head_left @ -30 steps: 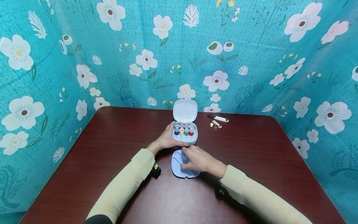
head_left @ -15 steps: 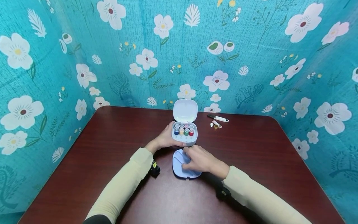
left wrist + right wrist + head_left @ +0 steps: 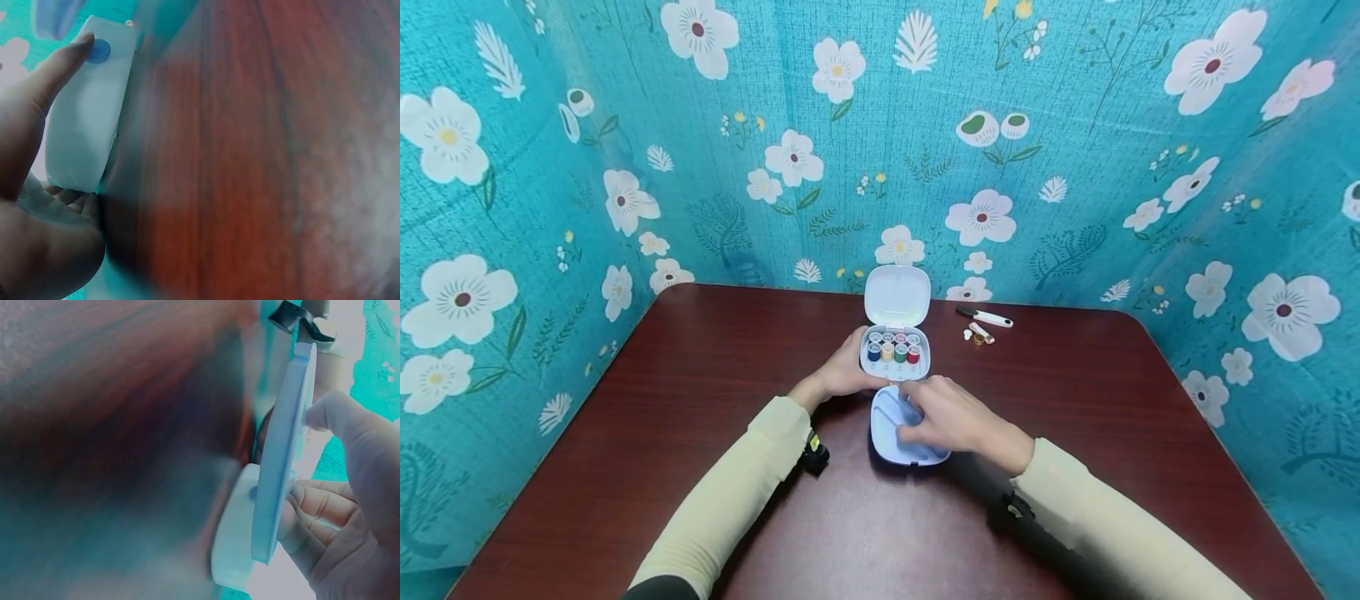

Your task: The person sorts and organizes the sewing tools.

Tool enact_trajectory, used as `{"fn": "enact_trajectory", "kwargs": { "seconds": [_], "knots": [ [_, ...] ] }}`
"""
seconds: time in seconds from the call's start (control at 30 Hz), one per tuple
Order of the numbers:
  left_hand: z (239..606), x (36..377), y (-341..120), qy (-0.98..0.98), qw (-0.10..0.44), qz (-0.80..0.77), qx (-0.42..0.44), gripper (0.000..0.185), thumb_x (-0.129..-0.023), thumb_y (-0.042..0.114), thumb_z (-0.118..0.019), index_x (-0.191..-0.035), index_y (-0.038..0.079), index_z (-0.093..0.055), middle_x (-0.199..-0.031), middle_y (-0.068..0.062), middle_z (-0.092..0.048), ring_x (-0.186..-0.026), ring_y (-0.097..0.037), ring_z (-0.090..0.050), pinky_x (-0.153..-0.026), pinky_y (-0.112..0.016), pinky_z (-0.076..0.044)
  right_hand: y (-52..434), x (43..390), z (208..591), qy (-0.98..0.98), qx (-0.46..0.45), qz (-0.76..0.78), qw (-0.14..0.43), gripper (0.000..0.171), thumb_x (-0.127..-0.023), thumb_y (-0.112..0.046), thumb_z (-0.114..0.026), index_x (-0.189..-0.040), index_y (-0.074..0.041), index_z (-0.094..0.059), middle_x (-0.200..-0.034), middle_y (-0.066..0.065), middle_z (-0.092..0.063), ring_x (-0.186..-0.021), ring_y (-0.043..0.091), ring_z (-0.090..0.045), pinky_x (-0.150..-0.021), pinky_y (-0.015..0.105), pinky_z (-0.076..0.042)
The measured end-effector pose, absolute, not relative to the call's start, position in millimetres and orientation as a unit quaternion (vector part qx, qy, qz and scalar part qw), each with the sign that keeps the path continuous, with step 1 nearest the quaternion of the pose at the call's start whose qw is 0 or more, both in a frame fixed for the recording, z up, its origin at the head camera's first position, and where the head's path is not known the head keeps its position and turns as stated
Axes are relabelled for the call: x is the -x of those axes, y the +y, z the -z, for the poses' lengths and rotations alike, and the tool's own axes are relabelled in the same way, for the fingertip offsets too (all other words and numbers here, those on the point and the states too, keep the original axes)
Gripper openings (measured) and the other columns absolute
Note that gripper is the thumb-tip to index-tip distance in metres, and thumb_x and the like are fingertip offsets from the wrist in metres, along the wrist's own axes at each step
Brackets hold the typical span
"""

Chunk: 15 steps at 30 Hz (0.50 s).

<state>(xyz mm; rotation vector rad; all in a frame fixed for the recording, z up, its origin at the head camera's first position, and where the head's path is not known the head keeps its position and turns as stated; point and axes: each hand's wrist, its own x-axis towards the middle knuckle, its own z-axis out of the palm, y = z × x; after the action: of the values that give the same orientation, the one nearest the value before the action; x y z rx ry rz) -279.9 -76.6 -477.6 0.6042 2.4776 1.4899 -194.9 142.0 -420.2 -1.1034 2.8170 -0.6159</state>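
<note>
A white sewing box (image 3: 867, 367) stands with its lid (image 3: 897, 296) raised, in the middle of the table in the head view. Inside sit several thread spools (image 3: 887, 352) in two rows. My left hand (image 3: 842, 371) grips the box at its left side; in the left wrist view the thumb lies by a round blue button (image 3: 100, 53) on its front. My right hand (image 3: 955, 419) pinches a light-blue divided tray (image 3: 891, 442) from above, thumb and fingers inside it. In the right wrist view the tray (image 3: 278, 462) is off the table, close before the box (image 3: 232, 531).
Behind the box to the right lie a white-handled tool with a black end (image 3: 988, 317), a small white piece (image 3: 981, 332), a gold ring-like thimble (image 3: 978, 339) and small white buttons (image 3: 967, 334). A flowered teal curtain (image 3: 850, 208) hangs around the dark red table (image 3: 737, 350).
My right hand has lifted the tray and moved it slightly forward and right, so its far edge comes up to the box's front. The left hand stays on the box.
</note>
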Motion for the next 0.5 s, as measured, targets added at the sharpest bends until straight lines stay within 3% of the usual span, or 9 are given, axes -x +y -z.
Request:
{"fn": "enact_trajectory", "kwargs": {
  "seconds": [0.33,0.5],
  "knots": [
    [477.9,281.7,-77.6,0.855,0.101,-0.473,-0.186,0.107,-0.076,0.025,-0.092,-0.157,0.007,-0.025,-0.146,-0.016,-0.042,-0.129,-0.027,-0.046,-0.111,-0.043,-0.036,149.1,207.3,397.4,0.922,0.337,0.192,0.006,0.031,-0.082,-0.033,-0.078,-0.097,-0.008,-0.067,-0.049,-0.009,-0.035,-0.044,0.003,-0.03,-0.043,0.022,-0.025],
    [476.4,281.4,-77.3,0.856,0.107,-0.474,-0.177,0.111,-0.075,0.025,-0.092,-0.159,0.007,-0.021,-0.151,-0.018,-0.038,-0.135,-0.029,-0.043,-0.115,-0.044,-0.033,151.2,219.6,386.3,0.922,0.336,0.194,-0.018,0.028,-0.081,-0.031,-0.078,-0.093,-0.009,-0.065,-0.052,-0.008,-0.034,-0.048,0.005,-0.029,-0.045,0.023,-0.025]
  ]
}}
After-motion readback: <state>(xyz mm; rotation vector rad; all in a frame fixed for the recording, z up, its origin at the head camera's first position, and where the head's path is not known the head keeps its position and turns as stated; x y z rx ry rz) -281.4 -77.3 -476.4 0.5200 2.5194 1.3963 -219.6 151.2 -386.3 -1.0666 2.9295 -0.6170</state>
